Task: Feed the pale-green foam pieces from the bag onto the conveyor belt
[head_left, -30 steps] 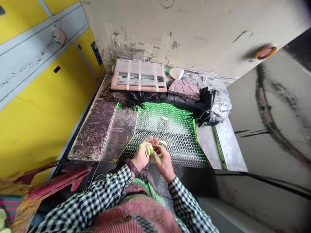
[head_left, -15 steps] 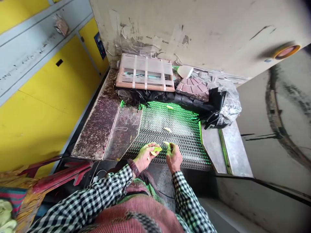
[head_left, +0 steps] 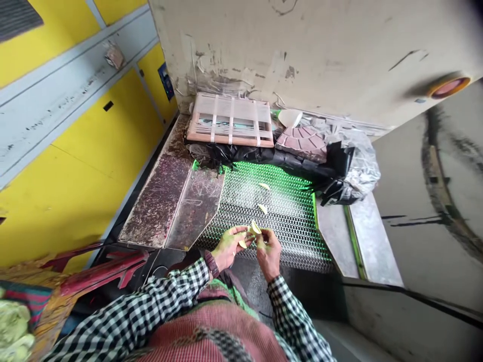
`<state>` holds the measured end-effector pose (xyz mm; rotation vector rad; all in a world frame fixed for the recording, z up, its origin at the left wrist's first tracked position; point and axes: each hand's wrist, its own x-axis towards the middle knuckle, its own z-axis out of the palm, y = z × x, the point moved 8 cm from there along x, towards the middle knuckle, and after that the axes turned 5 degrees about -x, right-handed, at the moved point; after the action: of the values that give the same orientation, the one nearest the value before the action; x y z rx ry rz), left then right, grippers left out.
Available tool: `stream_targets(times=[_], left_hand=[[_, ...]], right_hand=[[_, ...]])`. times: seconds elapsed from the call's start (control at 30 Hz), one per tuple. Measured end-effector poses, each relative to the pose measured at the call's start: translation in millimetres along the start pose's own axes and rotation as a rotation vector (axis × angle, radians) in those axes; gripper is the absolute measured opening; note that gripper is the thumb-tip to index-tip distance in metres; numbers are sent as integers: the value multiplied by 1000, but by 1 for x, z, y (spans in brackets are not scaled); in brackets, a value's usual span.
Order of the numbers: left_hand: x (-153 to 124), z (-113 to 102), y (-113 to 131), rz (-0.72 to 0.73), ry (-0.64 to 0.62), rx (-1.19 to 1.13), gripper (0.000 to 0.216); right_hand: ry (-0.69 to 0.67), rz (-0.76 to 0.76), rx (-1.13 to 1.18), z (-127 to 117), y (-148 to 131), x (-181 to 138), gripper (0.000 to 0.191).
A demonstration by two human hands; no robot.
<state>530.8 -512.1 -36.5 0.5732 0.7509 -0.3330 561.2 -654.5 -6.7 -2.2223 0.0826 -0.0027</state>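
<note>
My left hand (head_left: 225, 246) is palm up over the near end of a metal mesh belt (head_left: 298, 236), its fingers curled around a few thin, curved, pale yellow-green pieces (head_left: 242, 244). Close beside it, my right hand (head_left: 269, 251) pinches one such piece (head_left: 255, 228) between thumb and fingers. The left fingertips come very near that piece; whether they touch it I cannot tell. Two similar curved pieces lie farther up the belt, a nearer piece (head_left: 263, 208) and a farther piece (head_left: 264, 186). Green light falls on the belt's far end.
Black plastic sheeting (head_left: 279, 155) hangs over the belt's far opening, with a wooden frame (head_left: 230, 138) on top. Metal side plates (head_left: 196, 201) flank the belt. A red metal stand (head_left: 105, 271) and a pile of pale green pieces (head_left: 15, 322) are at lower left. A yellow cabinet (head_left: 94, 151) stands left.
The piece earlier in my right hand appears to lie on the belt now, and that hand pinches another beside my left hand. Pieces on the belt seem to have shifted away from me.
</note>
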Motion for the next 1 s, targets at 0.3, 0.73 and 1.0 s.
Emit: stream_targets(times=[0.3,0.73,1.0], left_hand=[[-6,-15,-4,-53,85,-25,19],[-17,-32,-10,-64,62,-84,21],[-21,-46,31,-13,27,-203,33]], right_hand=[[-39,-473,-511,4,-7,2,25],[-117,-522,-621,41,-43,114,34],[-74,-429,-410,41,-81,123,22]])
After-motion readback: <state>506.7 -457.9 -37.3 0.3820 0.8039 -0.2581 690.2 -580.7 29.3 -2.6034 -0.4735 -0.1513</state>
